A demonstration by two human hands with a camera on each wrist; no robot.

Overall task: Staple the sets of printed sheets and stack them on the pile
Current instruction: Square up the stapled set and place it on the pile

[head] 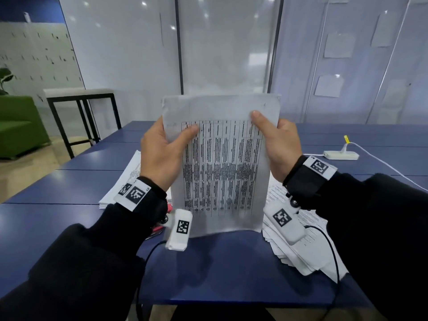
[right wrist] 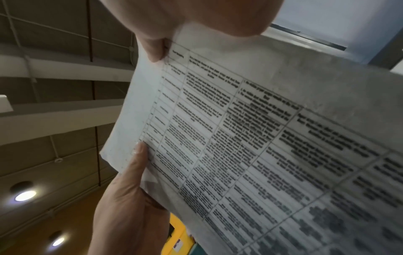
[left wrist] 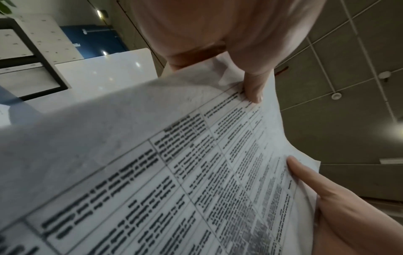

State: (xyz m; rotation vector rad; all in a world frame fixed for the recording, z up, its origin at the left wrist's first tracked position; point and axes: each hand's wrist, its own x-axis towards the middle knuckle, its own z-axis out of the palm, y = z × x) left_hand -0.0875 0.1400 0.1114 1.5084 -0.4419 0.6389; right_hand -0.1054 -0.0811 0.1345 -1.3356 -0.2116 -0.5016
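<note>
Both hands hold one set of printed sheets upright above the tabletop, the printed table facing the person. The left hand grasps the set's left edge: its thumb lies across the front of the page near the top of the printed grid, and the fingers curl round behind the paper, one fingertip showing over the edge in the left wrist view. The right hand grasps the right edge the same way, thumb pressed on the front near the upper corner, the other fingers wrapped behind. Neither hand is loose; each pinches the paper between thumb and fingers. The sheets' lower edge hangs just above the tabletop between the two wrists; whether it touches cannot be told.

Below and left of the left fingers, a pile of printed paper lies flat on the blue tabletop. Below the right fingers a second, fanned-out heap of sheets spreads toward the near edge. A pink object peeps out under the left wrist; what it is cannot be made out. Well to the right of the right fingers sits a white power strip with its white cable trailing off.

Beyond the fingers stand frosted glass wall panels, some with papers stuck on. To the far left are a black-framed side table and a green sofa.
</note>
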